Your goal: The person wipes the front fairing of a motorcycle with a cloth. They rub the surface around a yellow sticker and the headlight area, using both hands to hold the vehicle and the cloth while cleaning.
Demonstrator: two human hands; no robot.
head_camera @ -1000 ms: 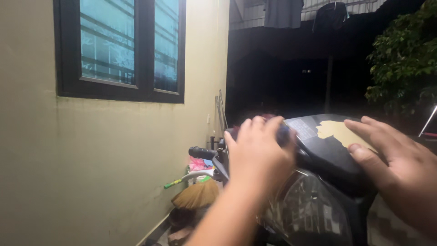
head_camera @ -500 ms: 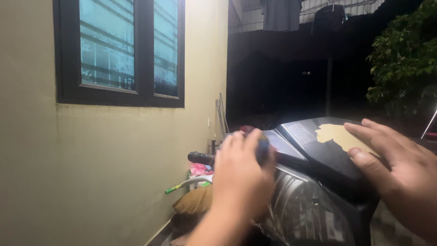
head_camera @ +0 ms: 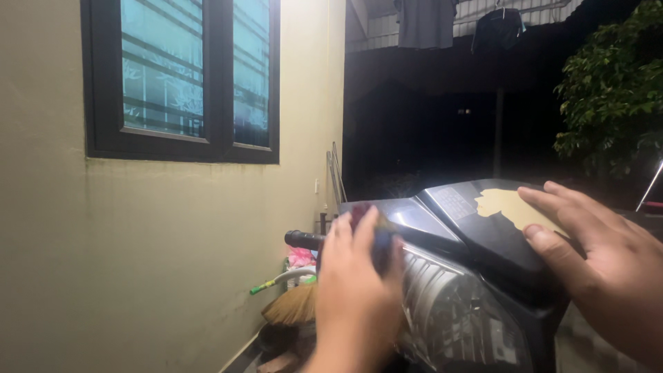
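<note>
wall: a pale yellow wall (head_camera: 173,262) fills the left side, with a dark window (head_camera: 183,79) high up in it.
broom: a straw broom (head_camera: 293,307) with a green-tipped handle (head_camera: 266,284) lies low by the foot of the wall, next to something pink (head_camera: 300,257).
handlebar: a black grip (head_camera: 304,240) sticks out from the left edge of the scooter front, just beside the left hand.
left hand: the left hand (head_camera: 359,290) is pressed flat on the left edge of the headlight (head_camera: 456,318). The fingers are curled over a dark blue thing, maybe a cloth or sponge (head_camera: 381,247). So this hand is closed around it, but only a little of the thing peeks out.
scooter: the black front panel (head_camera: 483,238) of the scooter sits above the clear headlight. It looks shiny at its top left corner.
yellow patch: a yellow patch (head_camera: 507,207) sits on the top right part of the black panel.
right hand: the right hand (head_camera: 597,259) lies open and flat on the right edge of the panel. Its fingers spread over the yellow patch and hold nothing.
how far along: I think the wiping is partway. The hand with the cloth is at the top left of the headlight. The lower part of the headlight looks not yet reached, though I cannot tell clean from dirty.
behind: clothes (head_camera: 425,21) hang up high in the dark, and a green tree (head_camera: 608,90) stands at the right.
</note>
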